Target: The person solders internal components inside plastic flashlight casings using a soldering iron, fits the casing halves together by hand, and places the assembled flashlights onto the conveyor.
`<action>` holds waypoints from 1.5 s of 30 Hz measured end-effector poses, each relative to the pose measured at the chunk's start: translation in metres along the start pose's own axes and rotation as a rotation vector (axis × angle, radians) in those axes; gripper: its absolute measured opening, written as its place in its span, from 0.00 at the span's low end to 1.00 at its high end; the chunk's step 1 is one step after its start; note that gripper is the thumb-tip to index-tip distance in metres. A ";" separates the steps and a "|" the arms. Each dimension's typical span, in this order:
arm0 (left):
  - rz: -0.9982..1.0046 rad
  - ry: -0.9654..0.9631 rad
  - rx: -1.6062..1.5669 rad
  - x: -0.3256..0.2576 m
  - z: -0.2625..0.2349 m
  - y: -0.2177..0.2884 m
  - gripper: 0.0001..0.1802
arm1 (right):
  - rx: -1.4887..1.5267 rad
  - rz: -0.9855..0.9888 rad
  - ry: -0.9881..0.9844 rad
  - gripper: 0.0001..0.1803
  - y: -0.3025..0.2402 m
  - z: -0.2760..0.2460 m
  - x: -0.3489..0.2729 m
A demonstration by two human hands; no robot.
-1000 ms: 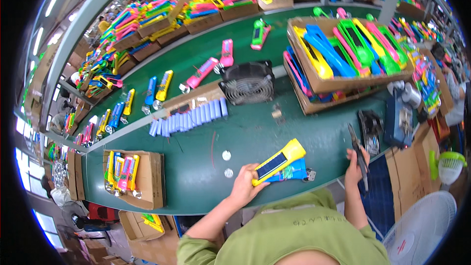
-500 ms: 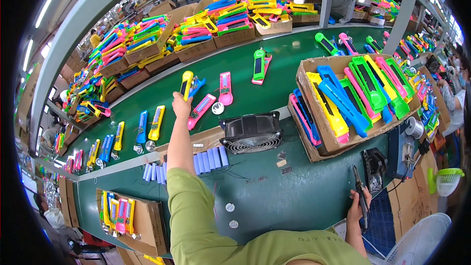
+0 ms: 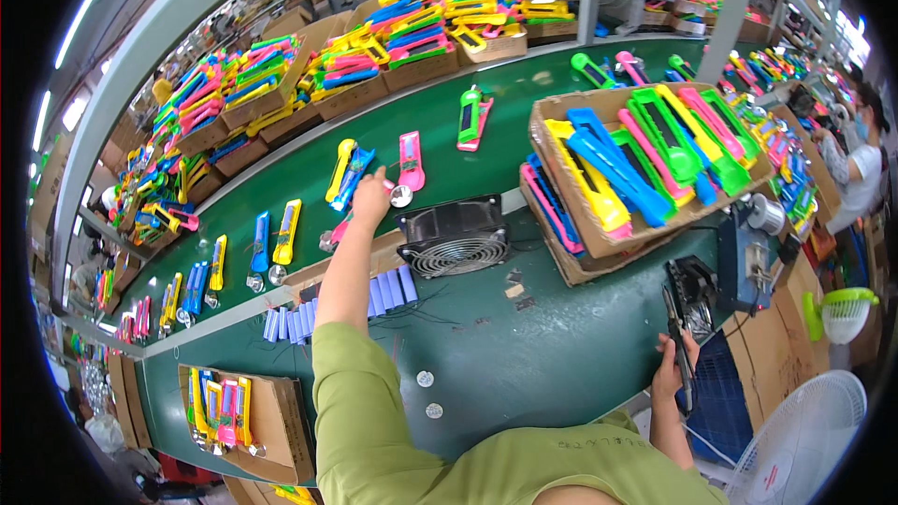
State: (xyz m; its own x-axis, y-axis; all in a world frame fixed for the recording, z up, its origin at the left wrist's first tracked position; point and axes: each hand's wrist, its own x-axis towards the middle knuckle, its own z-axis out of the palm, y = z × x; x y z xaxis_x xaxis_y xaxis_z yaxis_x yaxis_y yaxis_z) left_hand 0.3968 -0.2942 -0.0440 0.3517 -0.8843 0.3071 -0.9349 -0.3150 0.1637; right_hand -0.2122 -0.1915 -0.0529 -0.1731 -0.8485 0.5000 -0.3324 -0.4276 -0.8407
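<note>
My left hand (image 3: 371,198) reaches over the green belt, its fingers closed around a pink plastic case (image 3: 340,230) whose ends show on either side of the hand. Just beyond it lie a yellow case (image 3: 340,171) and a blue case (image 3: 353,180), side by side. Another pink case (image 3: 411,161) rests to the right, with a round silver disc (image 3: 401,195) at its near end. Low at the right, my right hand (image 3: 672,369) grips a black soldering iron (image 3: 682,341), its tip pointing away from me.
A black fan (image 3: 454,236) stands at the belt's edge, left of a carton (image 3: 613,241) heaped with coloured cases. Blue-wrapped cylinders (image 3: 348,307) with thin wires line the bench. A smaller carton (image 3: 278,416) sits at left, a solder spool (image 3: 766,215) at right. A person (image 3: 856,154) works far right.
My left hand has left the yellow case, which now lies beside the blue one, and moved right and nearer onto the pink case. The right hand still holds the soldering iron.
</note>
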 end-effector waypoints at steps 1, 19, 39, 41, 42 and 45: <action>0.027 0.094 -0.028 0.000 -0.011 0.009 0.32 | 0.043 -0.003 0.061 0.14 -0.006 0.002 0.003; -0.297 0.124 -0.812 -0.294 -0.190 0.179 0.12 | -0.436 -0.462 -0.654 0.34 -0.132 0.109 0.238; 0.525 -0.371 -0.325 -0.337 -0.151 0.278 0.12 | 0.286 -0.245 -0.551 0.25 -0.097 -0.002 0.040; 0.458 -0.521 -0.456 -0.333 -0.150 0.279 0.07 | 0.778 0.898 -0.526 0.17 -0.093 -0.005 0.014; 0.463 -0.527 -0.457 -0.333 -0.149 0.278 0.07 | 0.510 0.349 -0.582 0.18 -0.079 -0.002 0.000; 0.370 -0.562 -0.706 -0.330 -0.141 0.266 0.03 | 0.148 -0.208 -0.675 0.22 -0.041 0.007 -0.028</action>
State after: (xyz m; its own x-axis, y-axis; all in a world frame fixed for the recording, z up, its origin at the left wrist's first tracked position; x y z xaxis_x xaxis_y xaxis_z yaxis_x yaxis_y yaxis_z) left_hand 0.0385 -0.0376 0.0300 -0.2042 -0.9789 -0.0098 -0.6730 0.1331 0.7276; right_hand -0.1873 -0.1521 -0.0336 0.5064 -0.7321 0.4556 -0.1591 -0.5987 -0.7850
